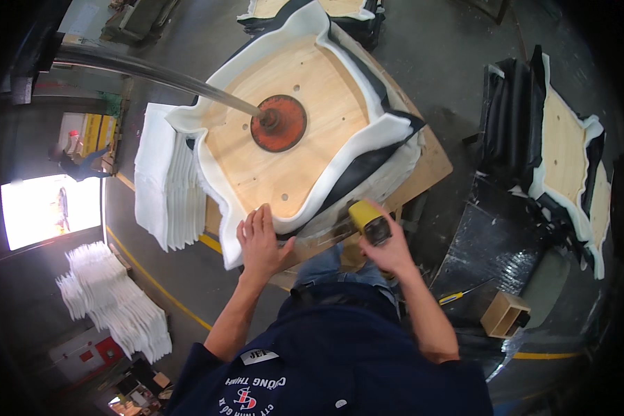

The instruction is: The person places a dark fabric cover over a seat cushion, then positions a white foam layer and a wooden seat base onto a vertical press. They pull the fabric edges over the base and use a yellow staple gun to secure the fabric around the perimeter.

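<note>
In front of me lies a plywood seat panel [298, 76], face up, with white padding [340, 152] folded up around its edge. Black fabric [357, 173] shows beneath the padding on the right. An orange round press pad [291, 123] on a metal rod [166, 83] bears down on the panel's middle. At the near corner, my left hand [260, 243] rests on the padding, its fingers stretched out and thumb apart. My right hand [390, 246] is wrapped around a yellow and black staple gun [369, 220], just right of that corner. Its nose is hard to make out.
Under the panel is a wooden work board [433, 163]. White padding sheets [163, 180] hang at its left, and another stack [114, 298] sits lower left. More padded panels [561, 145] stand at right, near a yellow-handled screwdriver [452, 298] and a small wooden box [504, 314]. A person [83, 166] is far left.
</note>
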`<act>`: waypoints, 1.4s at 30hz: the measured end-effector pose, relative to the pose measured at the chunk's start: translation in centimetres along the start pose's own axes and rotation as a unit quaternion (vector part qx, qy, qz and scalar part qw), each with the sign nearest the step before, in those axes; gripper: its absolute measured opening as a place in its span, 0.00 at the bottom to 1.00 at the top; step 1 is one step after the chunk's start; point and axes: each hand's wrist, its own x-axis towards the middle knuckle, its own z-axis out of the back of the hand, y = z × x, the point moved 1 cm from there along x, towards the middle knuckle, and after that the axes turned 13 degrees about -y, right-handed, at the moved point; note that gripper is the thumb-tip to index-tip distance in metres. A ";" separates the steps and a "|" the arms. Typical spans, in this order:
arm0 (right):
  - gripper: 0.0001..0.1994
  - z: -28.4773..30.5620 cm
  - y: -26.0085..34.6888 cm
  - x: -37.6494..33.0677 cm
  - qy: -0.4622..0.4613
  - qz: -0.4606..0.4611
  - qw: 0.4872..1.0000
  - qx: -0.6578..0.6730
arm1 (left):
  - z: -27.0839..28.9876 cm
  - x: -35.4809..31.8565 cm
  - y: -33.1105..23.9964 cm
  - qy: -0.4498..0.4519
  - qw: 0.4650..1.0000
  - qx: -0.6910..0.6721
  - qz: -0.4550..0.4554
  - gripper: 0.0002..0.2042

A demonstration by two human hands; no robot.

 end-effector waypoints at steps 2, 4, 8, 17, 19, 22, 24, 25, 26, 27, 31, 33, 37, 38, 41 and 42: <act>0.38 0.8 1.5 0.3 0.012 -0.079 0.997 0.006 | -0.3 0.6 -0.9 -0.013 1.000 -0.025 -0.012 0.43; 0.37 0.0 1.1 0.2 -0.024 -0.019 0.999 -0.008 | -0.2 2.0 -1.8 -0.008 0.999 -0.039 -0.033 0.39; 0.37 -1.6 2.7 -0.6 -0.042 -0.077 0.996 -0.002 | -2.0 3.0 -0.9 -0.022 0.991 -0.078 -0.105 0.26; 0.35 -5.4 -0.5 -1.9 -0.124 -0.061 0.989 0.048 | -4.4 4.9 1.2 -0.024 0.966 -0.180 -0.182 0.23; 0.34 -5.5 -2.4 -1.8 -0.127 -0.035 0.991 0.024 | -4.2 4.8 1.5 -0.020 0.963 -0.198 -0.181 0.23; 0.33 -5.7 -4.2 -1.7 -0.153 0.042 0.987 0.010 | -3.6 5.9 2.0 -0.044 0.959 -0.192 -0.204 0.20; 0.33 -7.0 -3.6 -2.8 -0.187 0.041 0.977 0.098 | -3.8 6.2 1.9 -0.045 0.953 -0.186 -0.233 0.17; 0.34 -7.2 -3.3 -2.6 -0.186 0.085 0.979 -0.006 | -3.9 6.7 1.8 -0.036 0.948 -0.186 -0.256 0.16; 0.34 -7.6 -3.1 -3.0 -0.183 0.050 0.981 0.030 | -4.0 7.1 1.9 -0.028 0.942 -0.185 -0.279 0.15; 0.34 -8.2 -2.8 -3.9 -0.180 0.014 0.981 0.067 | -4.6 7.2 2.2 -0.039 0.928 -0.203 -0.311 0.15; 0.36 -9.9 -1.5 -5.1 -0.154 -0.025 0.987 0.025 | -6.6 8.8 3.5 -0.082 0.890 -0.239 -0.380 0.15; 0.35 -10.9 0.2 -5.6 -0.137 -0.035 0.990 0.001 | -7.0 8.4 3.9 -0.075 0.887 -0.253 -0.378 0.15; 0.36 -11.8 0.3 -4.2 -0.114 -0.045 0.992 -0.009 | -8.1 9.7 4.7 -0.085 0.888 -0.269 -0.363 0.16; 0.36 -12.1 0.7 -3.9 -0.110 -0.064 0.992 -0.007 | -8.3 9.8 4.9 -0.090 0.889 -0.273 -0.357 0.16; 0.36 -12.6 2.1 -3.0 -0.094 -0.118 0.988 -0.028 | -8.2 10.0 5.2 -0.138 0.896 -0.279 -0.316 0.16; 0.36 -12.8 2.4 -2.7 -0.090 -0.125 0.987 -0.043 | -8.6 10.0 5.4 -0.137 0.898 -0.285 -0.306 0.17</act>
